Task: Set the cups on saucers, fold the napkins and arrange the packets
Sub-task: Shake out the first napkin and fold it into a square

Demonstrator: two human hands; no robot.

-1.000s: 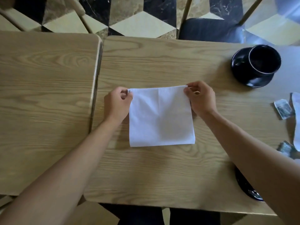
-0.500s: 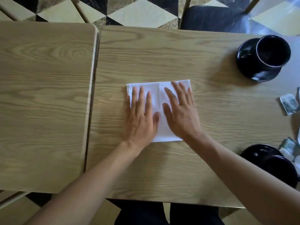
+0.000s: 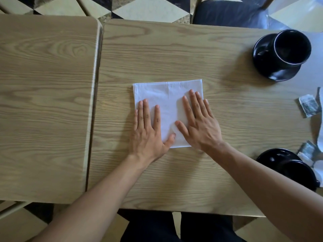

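Item: white folded square cloth napkin [image 3: 167, 102], mid wooden table [image 3: 174, 49]. My left hand [image 3: 148, 135] and right hand [image 3: 201, 130] press it, fingers spread flat, holding nothing. I judge it light, limp; lift by corners.

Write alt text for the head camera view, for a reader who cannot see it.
Both hands, left hand and right hand, press flat on a folded white napkin on a wooden table. At the far right a black cup stands on a saucer; packets lie nearer at the right edge.
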